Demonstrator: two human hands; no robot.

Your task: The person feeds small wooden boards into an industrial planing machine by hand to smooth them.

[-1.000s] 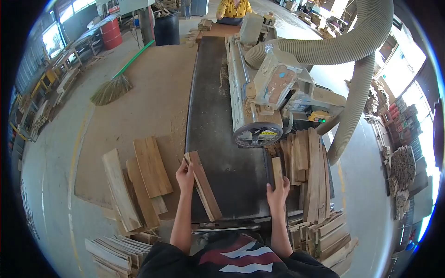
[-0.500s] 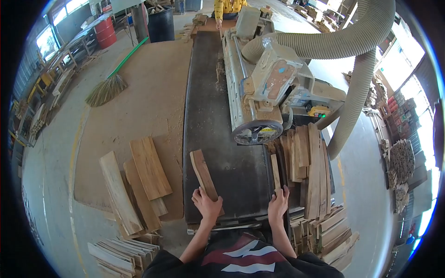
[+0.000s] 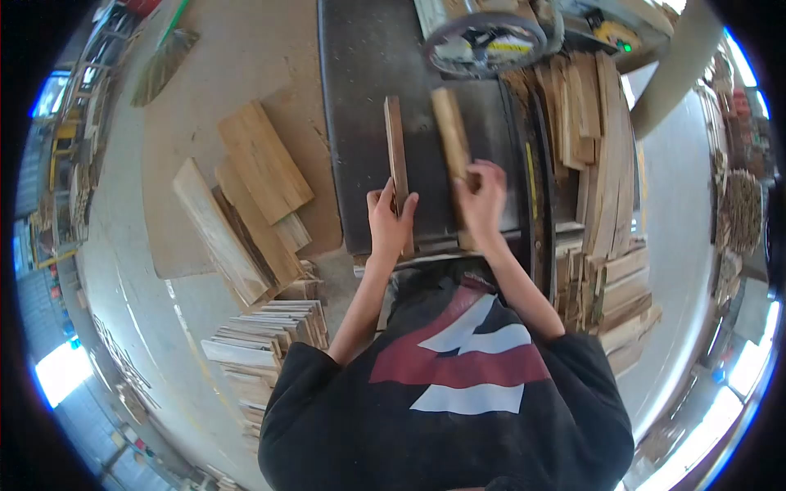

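Observation:
My left hand is closed around a narrow brown wood strip, thumb on one side and fingers on the other. The strip stands on its edge over the black conveyor belt and points away from me. To its right, my right hand grips a lighter wood strip, slightly smeared by motion. That strip tilts with its far end to the left, and its near end reaches the front edge of the belt. A gap of dark belt shows between the two strips.
Ahead is a machine handwheel over the belt. Long boards are stacked along the right side, with more wood pieces below. At left lie loose boards, a stack of thin boards and a broom.
The view has tilted down. My left hand has turned its strip from leaning left to nearly straight ahead, edge up. My right hand has come inward from the belt's right side with a strip.

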